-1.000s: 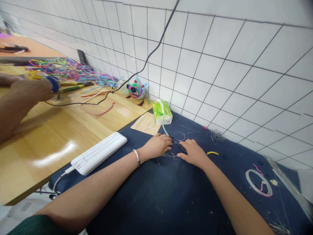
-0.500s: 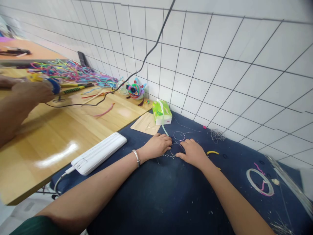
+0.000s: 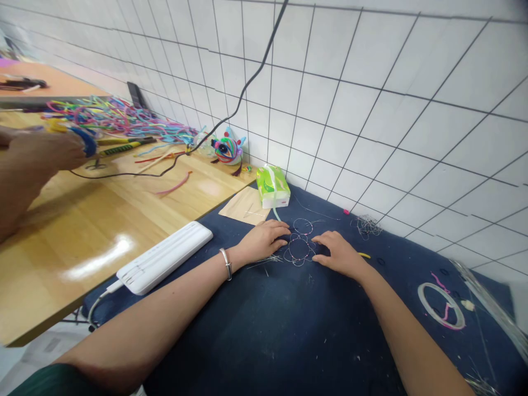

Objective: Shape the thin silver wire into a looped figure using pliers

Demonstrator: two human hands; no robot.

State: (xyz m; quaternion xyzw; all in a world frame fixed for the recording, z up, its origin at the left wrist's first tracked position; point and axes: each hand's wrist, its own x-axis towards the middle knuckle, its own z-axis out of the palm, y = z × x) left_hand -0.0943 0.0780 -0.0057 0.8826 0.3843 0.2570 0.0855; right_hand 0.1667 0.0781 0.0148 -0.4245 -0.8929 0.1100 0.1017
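Note:
A flower-shaped figure of thin wire loops (image 3: 298,248) lies flat on the dark blue cloth, with small pinkish marks along its rings. Just above it, a separate-looking wire ring (image 3: 303,226) meets its upper edge. My left hand (image 3: 264,241) rests at the left side of the figure, fingers apart and reaching to its rim. On the other side, my right hand (image 3: 339,253) has thumb and forefinger spread at the right rim, with nothing between them. Short straight wire pieces (image 3: 270,259) lie below my left fingers.
A green tissue pack (image 3: 273,187) stands behind my left hand, near a brown paper sheet (image 3: 243,206). A white power bank (image 3: 165,258) lies left. Rightward are tangled wire (image 3: 367,226) and a white ring-shaped coil (image 3: 441,306). Another person's hand (image 3: 45,148) works over the wooden table (image 3: 136,214).
My right hand has moved right, away from the wire figure, and its fingers have opened. My left hand has shifted slightly left, so more of the figure shows.

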